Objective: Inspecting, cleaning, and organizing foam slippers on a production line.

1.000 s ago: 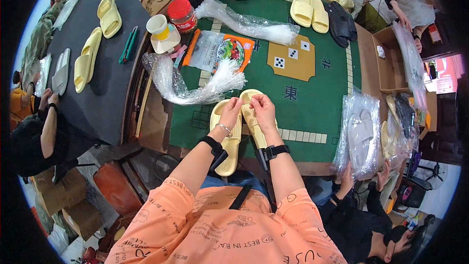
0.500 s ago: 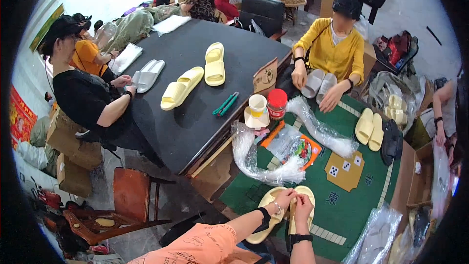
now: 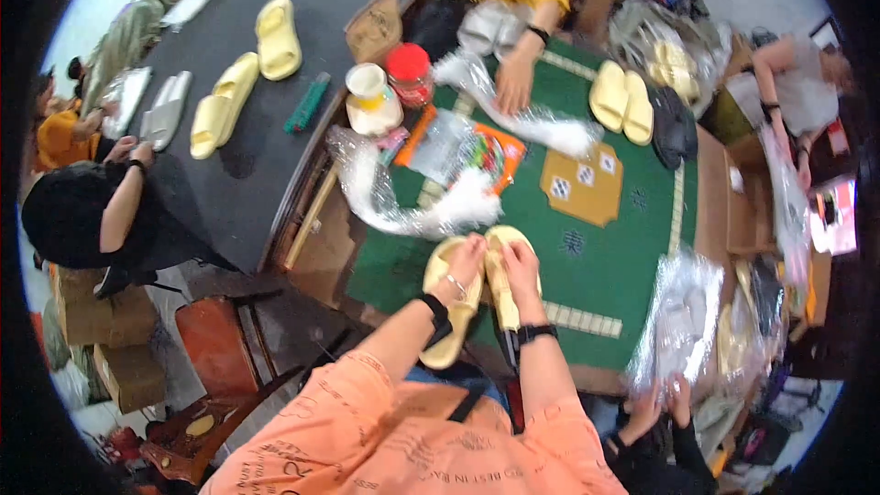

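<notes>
In front of me on the green table covering, a pair of pale yellow slippers lies side by side, toes away from me. My left hand [image 3: 465, 261] is over the left slipper [image 3: 446, 344], fingers pinched near its front. Close beside it, my right hand [image 3: 520, 268] bends over the right slipper [image 3: 498, 236], its fingers closed at the strap. Whatever sits between my fingertips is too small to make out. Just beyond the slippers lies a bundle of clear plastic strands or sleeves [image 3: 376, 197], next to an orange-edged food packet [image 3: 440, 142].
Across the table a person in yellow reaches a hand [image 3: 518, 82] to a second plastic bundle [image 3: 568, 133]. A red-lidded jar [image 3: 409, 73], paper cup [image 3: 367, 87] and yellow slippers [image 3: 623, 101] stand farther off. At right, another person's hands touch bagged slippers [image 3: 678, 312].
My view has tilted down and turned, shifting the scene. My hands, fingertips together before, are now slightly apart. The person in yellow has let go of the grey slippers and reaches to the plastic bundle.
</notes>
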Demonstrator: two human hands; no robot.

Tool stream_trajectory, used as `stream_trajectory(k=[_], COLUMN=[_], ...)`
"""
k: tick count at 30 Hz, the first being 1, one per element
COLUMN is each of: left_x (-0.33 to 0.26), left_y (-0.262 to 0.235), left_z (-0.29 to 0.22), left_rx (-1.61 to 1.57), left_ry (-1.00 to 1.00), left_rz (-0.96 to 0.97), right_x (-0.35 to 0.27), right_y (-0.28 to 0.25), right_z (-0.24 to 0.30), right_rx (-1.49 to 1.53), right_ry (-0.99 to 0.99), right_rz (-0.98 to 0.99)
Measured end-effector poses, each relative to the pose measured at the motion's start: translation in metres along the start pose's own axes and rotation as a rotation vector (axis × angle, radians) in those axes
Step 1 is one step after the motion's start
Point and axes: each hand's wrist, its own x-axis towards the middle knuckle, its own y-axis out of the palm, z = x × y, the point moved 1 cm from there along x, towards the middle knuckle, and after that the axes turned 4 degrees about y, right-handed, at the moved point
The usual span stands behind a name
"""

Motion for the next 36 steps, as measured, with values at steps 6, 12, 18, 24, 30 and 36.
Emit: stream_trajectory(k=[6,12,18,24,30,36], left_x=[0.0,0.003,0.002,0.002,0.0,0.001], left_y=[0.004,0.003,0.002,0.001,0.001,0.001], left_z=[-0.016,-0.015,-0.013,-0.017,-0.018,-0.015], left_rx=[-0.002,-0.09,-0.065,-0.095,-0.086,-0.076], left_ry=[-0.14,-0.141,-0.168,-0.165,-0.172,-0.149], left_rz=[0.073,0.074,0.086,0.094,0.074,0.051], right_x=[0.005,0.004,0.004,0.001,0.001,0.001], right_y=[0.001,0.002,-0.001,0.002,0.006,0.006], right_z=[0.002,0.0,-0.003,-0.004,-0.002,0.002], right_rx=[0.227,0.274,0.31,0.229,0.234,0.277], right_ry=[0.217,0.224,0.222,0.174,0.113,0.142], right_rz=[0.08,0.138,0.194,0.167,0.039,0.011])
